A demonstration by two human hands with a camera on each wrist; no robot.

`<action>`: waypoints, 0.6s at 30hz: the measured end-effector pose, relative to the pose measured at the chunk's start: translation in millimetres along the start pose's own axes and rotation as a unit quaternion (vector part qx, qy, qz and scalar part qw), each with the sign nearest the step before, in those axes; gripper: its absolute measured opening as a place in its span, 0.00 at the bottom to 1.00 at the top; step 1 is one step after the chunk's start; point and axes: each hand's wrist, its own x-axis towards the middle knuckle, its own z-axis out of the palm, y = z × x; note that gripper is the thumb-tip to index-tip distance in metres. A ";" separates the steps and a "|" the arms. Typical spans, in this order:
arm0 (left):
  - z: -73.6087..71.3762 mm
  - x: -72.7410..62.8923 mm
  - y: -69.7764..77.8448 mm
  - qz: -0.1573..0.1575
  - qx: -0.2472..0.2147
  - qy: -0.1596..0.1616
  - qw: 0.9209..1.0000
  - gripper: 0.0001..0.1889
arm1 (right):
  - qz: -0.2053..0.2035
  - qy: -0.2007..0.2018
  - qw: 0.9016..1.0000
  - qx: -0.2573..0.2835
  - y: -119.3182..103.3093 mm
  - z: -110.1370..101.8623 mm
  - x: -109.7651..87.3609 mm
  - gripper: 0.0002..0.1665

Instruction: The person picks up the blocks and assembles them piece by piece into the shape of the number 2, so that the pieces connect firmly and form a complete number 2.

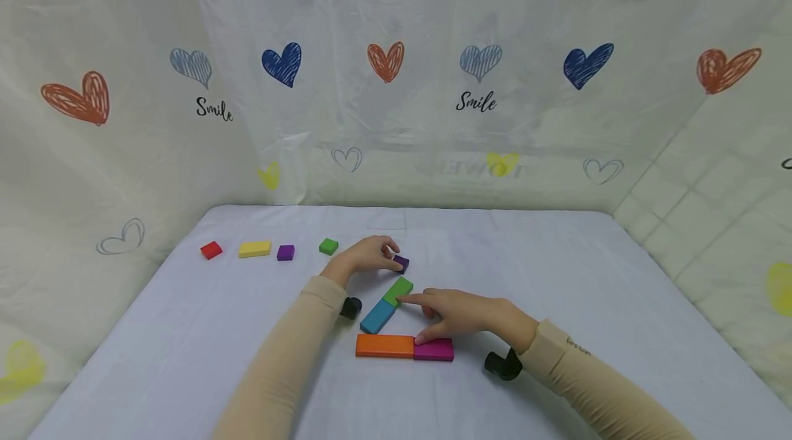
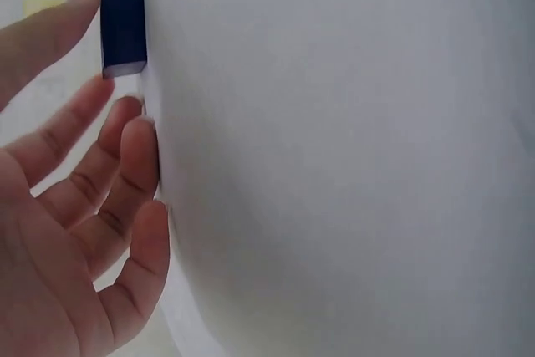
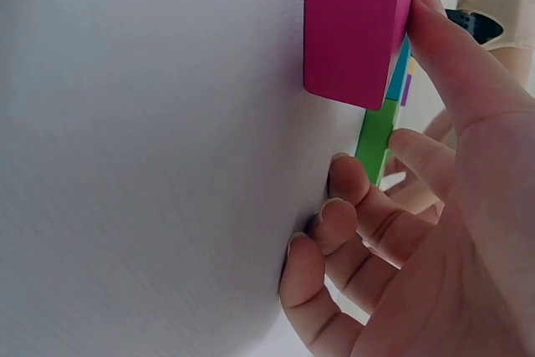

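Note:
Thumb and forefinger of my left hand point(image 1: 368, 256) pinch a small dark purple block point(image 1: 401, 264), which looks deep blue in the left wrist view point(image 2: 124, 24). Just nearer to me lies a green block point(image 1: 398, 291), end to end with a blue block point(image 1: 377, 317) in a slanting row. My right hand point(image 1: 460, 311) touches the green block with its forefinger, while its thumb rests on a magenta block point(image 1: 434, 350). That one adjoins an orange block point(image 1: 385, 346) in a level row. In the right wrist view the other fingertips point(image 3: 303, 269) of that hand are bent against the cloth.
Along the far left of the white-covered table point(image 1: 544, 261) lie a red block point(image 1: 211, 250), a yellow block point(image 1: 255, 249), a second purple block point(image 1: 286, 252) and another green block point(image 1: 328, 246). A heart-printed sheet point(image 1: 433, 130) hangs behind the table's far edge.

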 end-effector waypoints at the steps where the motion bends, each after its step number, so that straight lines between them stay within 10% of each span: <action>1: 0.3 0.0 1.1 -0.005 -0.001 0.002 1.000 0.19 | 0.000 0.000 1.000 0.000 -0.1 -0.1 -0.2 0.44; 18: -0.7 -2.2 2.2 -0.013 -0.025 -0.004 1.000 0.19 | -0.006 0.004 1.000 0.008 -2.9 -1.8 -2.6 0.44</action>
